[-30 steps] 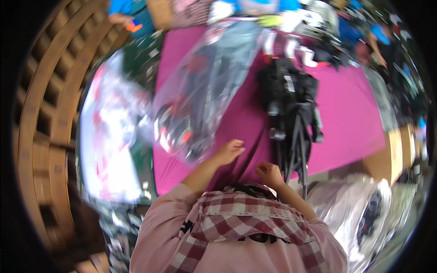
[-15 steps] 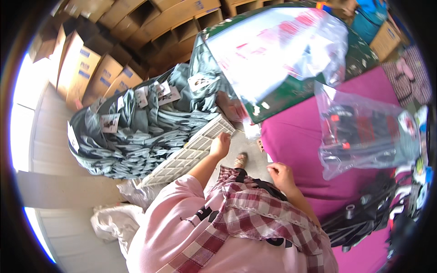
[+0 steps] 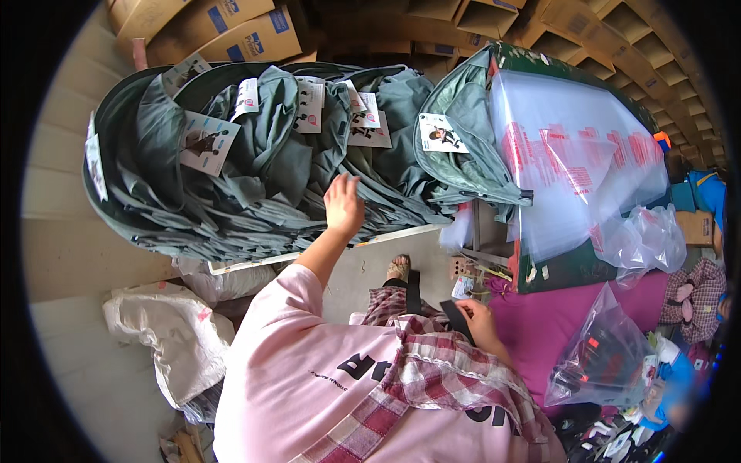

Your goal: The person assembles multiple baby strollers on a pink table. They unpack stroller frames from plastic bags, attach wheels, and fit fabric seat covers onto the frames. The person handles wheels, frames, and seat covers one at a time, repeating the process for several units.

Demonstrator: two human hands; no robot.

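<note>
My left hand point(image 3: 344, 207) reaches over the near edge of a long pile of grey-green fabric canopies point(image 3: 278, 170). Its fingers are loosely spread and hold nothing; whether they touch the cloth I cannot tell. Printed card tags point(image 3: 208, 143) hang from several of the canopies. One canopy point(image 3: 467, 139) lies apart at the pile's right end, against a stack of clear plastic bags point(image 3: 571, 154) with red print. By my waist, my right hand point(image 3: 480, 322) is closed on a black strap point(image 3: 457, 321).
The pile rests on a pale crate point(image 3: 255, 262). The plastic bags lie on a green table point(image 3: 540, 272). Magenta cloth point(image 3: 513, 332) spreads at right, bearing a bagged dark item point(image 3: 598, 351). A white sack point(image 3: 170, 332) stands at left; cardboard boxes point(image 3: 262, 35) line the back.
My view has swung left, toward the canopy pile. My left hand has moved from beside the crate to above the canopies. A black strap now shows in my right hand.
</note>
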